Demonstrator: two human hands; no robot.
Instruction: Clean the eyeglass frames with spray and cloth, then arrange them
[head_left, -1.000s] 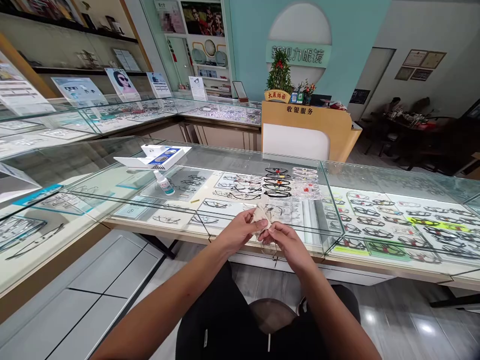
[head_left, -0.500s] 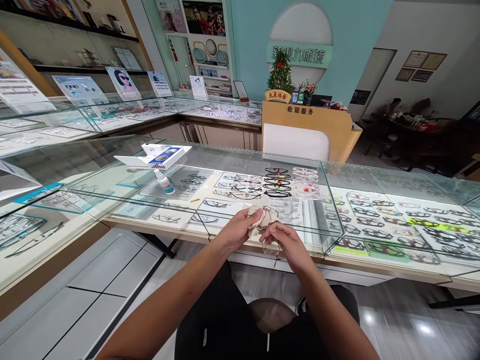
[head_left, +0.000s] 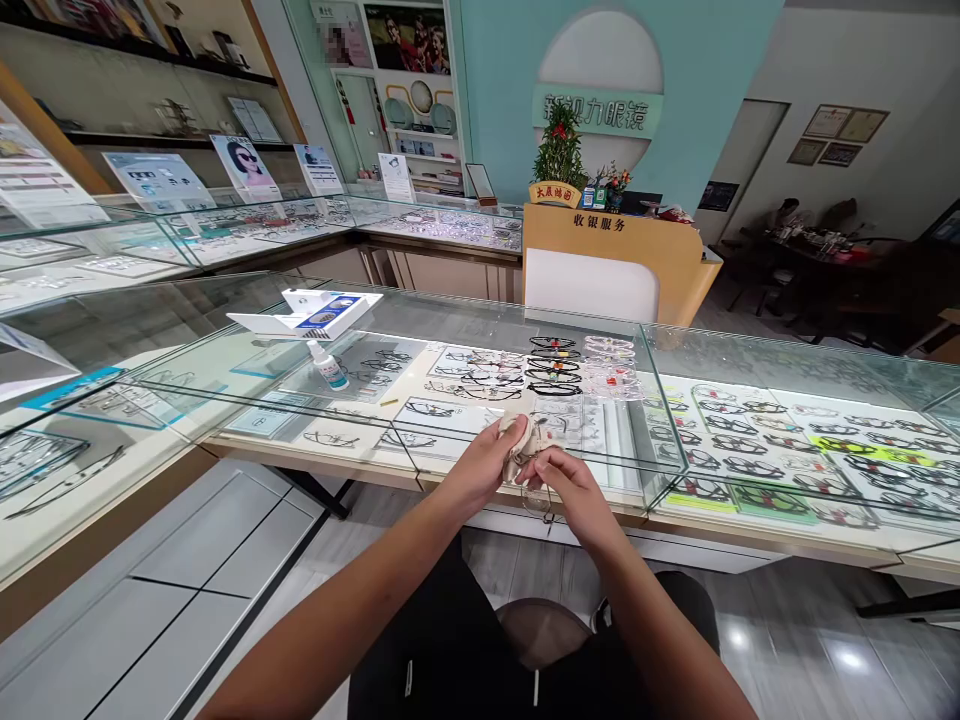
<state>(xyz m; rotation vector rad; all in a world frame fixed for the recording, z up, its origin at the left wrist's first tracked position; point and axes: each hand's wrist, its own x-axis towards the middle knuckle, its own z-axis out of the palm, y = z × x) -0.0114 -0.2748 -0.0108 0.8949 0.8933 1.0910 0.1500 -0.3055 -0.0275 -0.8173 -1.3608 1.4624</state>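
Note:
My left hand is closed around a beige cleaning cloth, bunched against a pair of thin-framed glasses. My right hand pinches the glasses by the frame, and a lens and a temple hang below its fingers. Both hands are held close together just in front of the near edge of a glass display counter. Part of the glasses is hidden by the cloth and my fingers.
On the counter top stand a small dropper bottle and an open white and blue box. Rows of spectacle frames lie under the glass. A wooden cashier desk stands behind. A round stool sits between my knees.
The cloth has been bunched tighter against the glasses, and my hands have shifted slightly while rubbing. Nothing else has moved.

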